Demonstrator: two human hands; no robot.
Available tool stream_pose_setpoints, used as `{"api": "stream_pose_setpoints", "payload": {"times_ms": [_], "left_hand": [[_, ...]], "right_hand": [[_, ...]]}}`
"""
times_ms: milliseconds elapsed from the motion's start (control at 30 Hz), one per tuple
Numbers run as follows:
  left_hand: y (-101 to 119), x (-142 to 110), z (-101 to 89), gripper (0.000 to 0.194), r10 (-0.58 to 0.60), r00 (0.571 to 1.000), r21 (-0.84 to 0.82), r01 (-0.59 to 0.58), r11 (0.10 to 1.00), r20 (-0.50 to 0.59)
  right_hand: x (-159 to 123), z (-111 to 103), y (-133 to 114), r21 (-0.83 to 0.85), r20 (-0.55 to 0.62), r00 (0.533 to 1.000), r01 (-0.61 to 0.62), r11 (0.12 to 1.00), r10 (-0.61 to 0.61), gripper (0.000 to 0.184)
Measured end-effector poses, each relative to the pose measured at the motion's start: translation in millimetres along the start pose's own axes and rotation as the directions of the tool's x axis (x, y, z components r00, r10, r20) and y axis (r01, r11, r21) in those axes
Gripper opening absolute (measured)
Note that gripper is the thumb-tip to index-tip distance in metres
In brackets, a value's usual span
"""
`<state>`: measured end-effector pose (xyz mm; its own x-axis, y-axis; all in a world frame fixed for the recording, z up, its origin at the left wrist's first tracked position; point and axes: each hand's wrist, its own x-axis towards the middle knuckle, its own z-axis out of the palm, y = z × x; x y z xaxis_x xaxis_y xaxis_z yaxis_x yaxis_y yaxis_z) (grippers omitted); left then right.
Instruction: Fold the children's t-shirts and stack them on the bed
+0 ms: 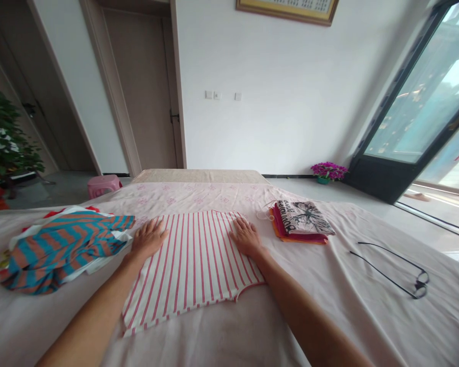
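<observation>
A white garment with red stripes (195,260) lies spread flat on the cloth-covered surface in front of me. My left hand (150,237) rests on its upper left edge, palm down and fingers stretched out. On the upper right edge lies my right hand (247,236), also flat with its fingers extended. Both hands press on the fabric without gripping it. A curved cut, like an armhole or neckline, shows at the garment's lower right. Whether it is a shirt I cannot tell.
A loose heap with a blue-and-brown striped garment (67,244) lies at left. At right sit a stack of folded clothes (306,219) and black-framed glasses (400,267). The pale bedsheet (321,311) has wrinkles. Beyond stand a pink stool (104,185) and purple flowers (329,171).
</observation>
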<state>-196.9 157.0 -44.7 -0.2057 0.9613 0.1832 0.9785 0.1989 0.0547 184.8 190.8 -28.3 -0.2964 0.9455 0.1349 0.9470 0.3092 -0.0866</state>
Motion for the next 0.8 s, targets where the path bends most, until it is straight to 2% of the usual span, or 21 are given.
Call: {"api": "stream_pose_setpoints", "payload": {"times_ms": [133,233,300,400,467,567,667,800], "left_hand": [[0.9,-21.3,-7.2,0.062,-0.041,0.999,0.020,0.041,0.999,0.001],[12.5,-43.4,-14.9,0.060,-0.050,0.999,0.028,0.050,0.998,-0.013],[23.5,-62.6,-19.0,0.061,0.016,1.000,0.014,-0.016,1.000,-0.018],[35.2,-95.4,-22.2,0.064,0.179,0.984,-0.043,-0.178,0.983,0.006],[35.8,-115.9,-23.3,0.064,0.268,0.963,-0.079,-0.265,0.961,0.024],[28.7,-138.5,-25.9,0.061,0.343,0.939,-0.095,-0.340,0.935,0.007],[22.3,-149.9,-30.0,0.059,0.364,0.931,-0.071,-0.364,0.929,-0.016],[20.6,-156.0,-34.3,0.056,0.415,0.909,-0.024,-0.416,0.909,-0.047]], "right_hand": [[0.0,-0.1,-0.4,0.011,0.008,1.000,0.007,1.000,-0.007,0.066],[-1.6,-2.8,-2.8,0.011,0.014,1.000,0.009,1.000,-0.009,0.066],[-2.7,-5.0,-4.6,0.003,0.023,1.000,0.002,1.000,-0.002,0.066],[-3.9,-9.2,-6.4,-0.010,0.044,0.999,0.002,1.000,-0.001,0.064],[-5.4,-13.3,-7.8,-0.020,0.055,0.998,0.001,1.000,0.001,0.063],[-13.0,-21.2,-13.9,-0.034,0.038,0.999,-0.001,0.999,0.002,0.062],[-30.8,-25.8,-25.8,0.005,0.029,0.997,0.073,0.997,-0.073,0.064],[-62.3,-21.2,-33.6,0.076,0.084,0.960,0.263,0.962,-0.269,0.067]]}}
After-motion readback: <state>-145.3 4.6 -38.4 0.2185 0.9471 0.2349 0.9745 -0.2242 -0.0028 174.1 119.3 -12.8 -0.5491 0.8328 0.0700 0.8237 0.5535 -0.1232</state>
